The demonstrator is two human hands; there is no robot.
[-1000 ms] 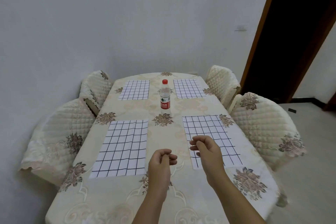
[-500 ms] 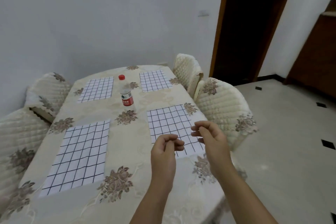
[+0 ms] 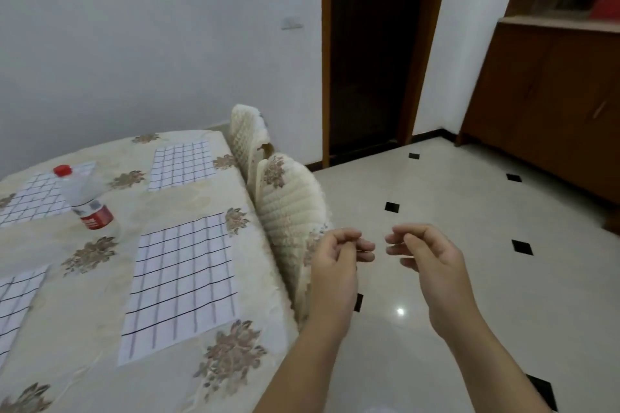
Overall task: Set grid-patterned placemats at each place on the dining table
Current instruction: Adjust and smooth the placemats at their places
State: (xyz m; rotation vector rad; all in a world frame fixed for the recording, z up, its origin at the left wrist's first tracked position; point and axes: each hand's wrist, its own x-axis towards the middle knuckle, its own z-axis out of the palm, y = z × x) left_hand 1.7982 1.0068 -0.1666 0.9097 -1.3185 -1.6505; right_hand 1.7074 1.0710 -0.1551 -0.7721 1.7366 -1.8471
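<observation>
Four grid-patterned placemats (image 3: 183,282) lie flat on the table (image 3: 188,201) around a blurred water bottle (image 3: 84,198). The person's left hand (image 3: 335,265) and right hand (image 3: 426,258) hover beside it over the tiled floor (image 3: 436,184), fingers curled, apparently holding nothing.

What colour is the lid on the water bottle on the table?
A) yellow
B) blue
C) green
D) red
D: the bottle standing on the table has a red cap on top.
</observation>
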